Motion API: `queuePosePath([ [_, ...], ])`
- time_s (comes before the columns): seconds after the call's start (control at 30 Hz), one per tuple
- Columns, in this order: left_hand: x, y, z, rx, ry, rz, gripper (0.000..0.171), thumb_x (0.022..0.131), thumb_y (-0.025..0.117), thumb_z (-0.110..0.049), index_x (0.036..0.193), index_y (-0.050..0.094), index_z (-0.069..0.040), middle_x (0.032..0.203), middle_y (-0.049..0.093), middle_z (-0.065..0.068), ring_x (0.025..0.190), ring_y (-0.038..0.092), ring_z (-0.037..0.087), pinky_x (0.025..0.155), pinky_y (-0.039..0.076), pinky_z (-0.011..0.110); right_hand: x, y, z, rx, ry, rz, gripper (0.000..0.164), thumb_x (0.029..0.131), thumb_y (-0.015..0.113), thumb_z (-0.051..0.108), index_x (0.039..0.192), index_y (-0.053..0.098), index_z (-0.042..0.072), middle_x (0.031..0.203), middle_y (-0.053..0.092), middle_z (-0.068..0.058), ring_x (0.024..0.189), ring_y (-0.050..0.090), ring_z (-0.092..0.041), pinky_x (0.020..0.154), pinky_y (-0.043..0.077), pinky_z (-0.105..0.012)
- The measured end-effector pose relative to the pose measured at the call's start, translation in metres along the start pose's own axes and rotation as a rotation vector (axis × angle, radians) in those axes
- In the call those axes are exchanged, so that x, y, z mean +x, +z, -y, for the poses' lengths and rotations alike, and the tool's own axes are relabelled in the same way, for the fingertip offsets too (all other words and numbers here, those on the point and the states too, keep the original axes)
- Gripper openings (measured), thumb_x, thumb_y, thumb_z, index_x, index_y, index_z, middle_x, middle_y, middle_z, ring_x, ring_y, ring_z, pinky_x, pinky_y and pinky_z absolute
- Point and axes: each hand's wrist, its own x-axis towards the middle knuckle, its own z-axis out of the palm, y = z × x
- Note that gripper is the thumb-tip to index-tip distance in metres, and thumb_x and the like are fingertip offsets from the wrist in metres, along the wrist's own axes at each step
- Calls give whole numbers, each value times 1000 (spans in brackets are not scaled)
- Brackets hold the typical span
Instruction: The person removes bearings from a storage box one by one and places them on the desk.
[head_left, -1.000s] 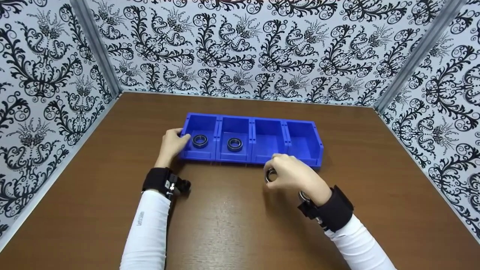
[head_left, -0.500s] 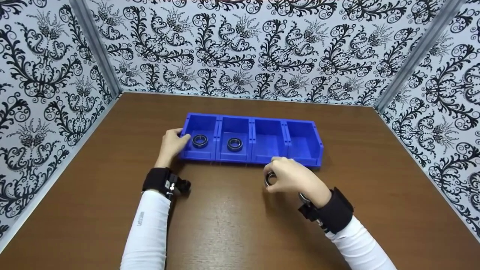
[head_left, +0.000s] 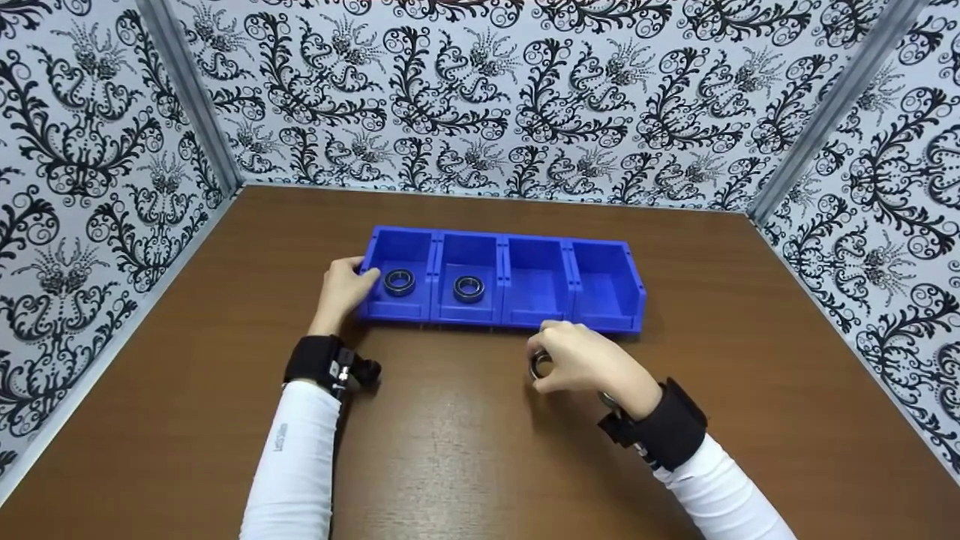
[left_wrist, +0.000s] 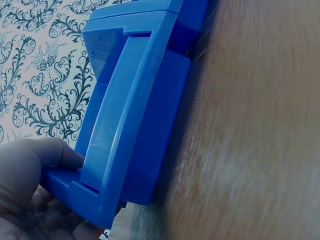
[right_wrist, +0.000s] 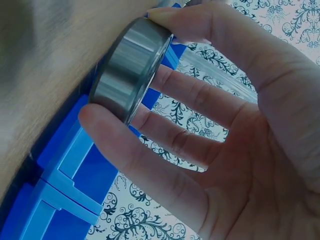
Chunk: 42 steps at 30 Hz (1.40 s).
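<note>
My right hand pinches a ball bearing on edge between thumb and fingertips, over the wooden table in front of a blue four-part bin row. In the right wrist view its smooth steel outer ring faces the camera. Around the bin's left end wall my left hand keeps its grip, thumb inside and fingers outside. One bearing lies flat in the far-left compartment, another bearing in the one beside it. Behind my right hand, near the wrist, part of a further bearing shows; the rest is hidden.
The two right compartments of the bin row hold no bearings. The brown table extends on all sides of it. Patterned wall panels with grey metal corner posts enclose the table at the back and sides.
My right hand has moved slightly toward the front of the table, away from the bin row, with the bearing in its pinch. The left hand stays in place on the bin.
</note>
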Motion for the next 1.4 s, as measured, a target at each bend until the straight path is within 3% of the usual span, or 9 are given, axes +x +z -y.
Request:
queuePosePath([
  [0.13,1,0,1,1,-4,1,42,94,56,-18,129,69,0,125,71,23,104,60,28,97,50,43,-1,2,0,7,0,13,16,78,78,17,93,75,12,94,68,-8,85,58,-18,79,49,-42],
  [0.4,0,-1,-1,-15,-2,3,44,93,55,-18,131,67,1,127,70,25,108,62,29,102,50,46,-2,5,-2,12,-46,-5,18,75,80,16,92,74,13,92,67,-8,80,58,-16,72,50,-35],
  [0.5,-1,0,-2,-8,9,-18,43,91,55,-19,126,70,1,120,73,23,100,62,26,95,52,44,-3,8,-2,3,-64,-17,19,73,79,16,91,74,12,91,67,-7,80,59,-17,71,50,-34],
  [0.63,-2,0,-1,4,20,-23,43,90,55,-19,124,71,1,115,73,23,96,61,27,92,51,44,-3,11,-3,-12,-75,-27,20,73,79,17,92,75,11,91,68,-6,80,61,-19,71,51,-36],
  [1.4,1,-1,1,-3,3,4,44,94,55,-18,132,67,1,125,70,25,105,61,30,100,50,47,-3,26,-4,-2,-54,4,24,71,80,16,94,73,9,96,69,-9,86,65,-25,77,53,-44],
])
